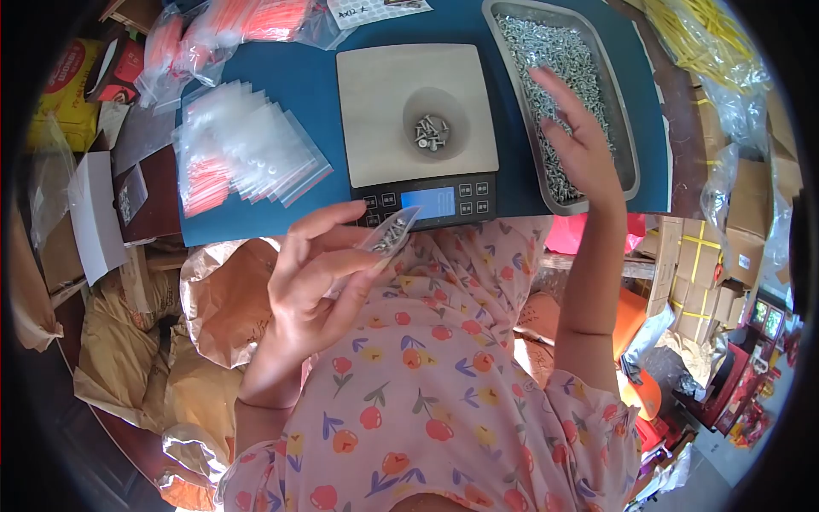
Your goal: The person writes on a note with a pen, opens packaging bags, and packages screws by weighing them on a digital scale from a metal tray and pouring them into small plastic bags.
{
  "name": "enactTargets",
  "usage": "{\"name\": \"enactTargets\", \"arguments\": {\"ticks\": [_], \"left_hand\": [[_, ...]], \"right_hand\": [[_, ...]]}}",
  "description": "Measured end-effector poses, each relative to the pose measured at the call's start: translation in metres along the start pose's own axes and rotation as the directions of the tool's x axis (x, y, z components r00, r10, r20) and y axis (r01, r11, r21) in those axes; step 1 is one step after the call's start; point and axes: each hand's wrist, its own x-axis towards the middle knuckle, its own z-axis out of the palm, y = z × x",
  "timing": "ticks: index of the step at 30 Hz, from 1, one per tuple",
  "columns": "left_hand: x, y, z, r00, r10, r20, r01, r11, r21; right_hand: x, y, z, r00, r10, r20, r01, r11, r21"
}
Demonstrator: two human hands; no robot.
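Between the fingers and thumb of my left hand is a small clear plastic container with several screws in it; whether it is a bag or a cup I cannot tell. It is tilted in front of the digital scale's display. On the scale's pale platform stands a round translucent cup, with several screws at its bottom. My right hand is over the grey tray, which is full of small silver screws. Its fingers are apart, and no screw shows in them.
Clear zip bags with red edges lie fanned out left of the scale on the blue tabletop. Behind them are packs of more red-edged bags. Brown paper sacks stand below at left; cardboard boxes are stacked at right.
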Motion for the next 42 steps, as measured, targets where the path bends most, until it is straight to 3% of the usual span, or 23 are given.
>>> {"name": "enactTargets", "arguments": {"ticks": [2, 5, 8, 12, 16, 19, 24, 30, 33, 34, 37, 42], "left_hand": [[-0.006, -0.004, -0.004, 1.0, 0.005, 0.027, -0.005, 1.0, -0.005], [-0.01, -0.003, -0.004, 0.999, 0.012, 0.04, -0.012, 1.0, 0.014], [-0.015, -0.003, -0.005, 0.998, 0.013, 0.065, -0.015, 0.999, 0.03], [-0.017, 0.0, -0.008, 0.996, 0.011, 0.093, -0.017, 0.998, 0.059], [-0.02, -0.001, -0.01, 0.996, -0.002, 0.094, -0.003, 0.999, 0.044], [-0.023, -0.003, -0.008, 0.994, -0.008, 0.109, 0.005, 0.999, 0.034], [-0.021, 0.001, 0.0, 0.992, -0.013, 0.128, 0.013, 1.0, 0.0], [-0.021, 0.004, -0.002, 0.972, -0.111, 0.208, 0.12, 0.992, -0.029], [-0.025, 0.0, -0.002, 0.973, -0.112, 0.204, 0.127, 0.99, -0.064], [-0.024, -0.002, -0.001, 0.976, -0.092, 0.2, 0.107, 0.992, -0.067], [-0.024, -0.005, 0.003, 0.975, -0.09, 0.201, 0.127, 0.975, -0.181], [-0.025, -0.004, 0.011, 0.964, -0.081, 0.255, 0.17, 0.921, -0.351]], "right_hand": [[-0.02, 0.035, -0.006, 1.0, 0.024, 0.01, -0.017, 0.912, -0.409], [-0.035, 0.021, 0.003, 0.999, -0.013, -0.046, -0.012, 0.86, -0.509], [-0.04, 0.02, -0.001, 0.98, 0.092, -0.175, -0.167, 0.861, -0.48], [-0.038, 0.024, -0.011, 0.939, 0.042, -0.342, -0.166, 0.925, -0.342], [-0.032, 0.02, -0.022, 0.888, 0.234, -0.396, -0.355, 0.896, -0.266], [-0.02, 0.007, -0.019, 0.909, 0.191, -0.371, -0.28, 0.938, -0.203], [0.006, -0.036, 0.025, 0.984, 0.073, -0.164, -0.036, 0.975, 0.22], [0.018, -0.056, 0.065, 0.967, -0.199, -0.157, 0.209, 0.976, 0.052], [-0.001, -0.077, 0.048, 0.999, -0.05, -0.015, 0.052, 0.989, 0.14], [-0.01, -0.071, 0.046, 0.981, -0.182, 0.073, 0.166, 0.967, 0.192], [-0.036, -0.084, 0.04, 0.886, -0.3, 0.353, 0.211, 0.94, 0.269], [-0.065, -0.088, 0.05, 0.894, -0.387, 0.225, 0.38, 0.922, 0.072]]}}
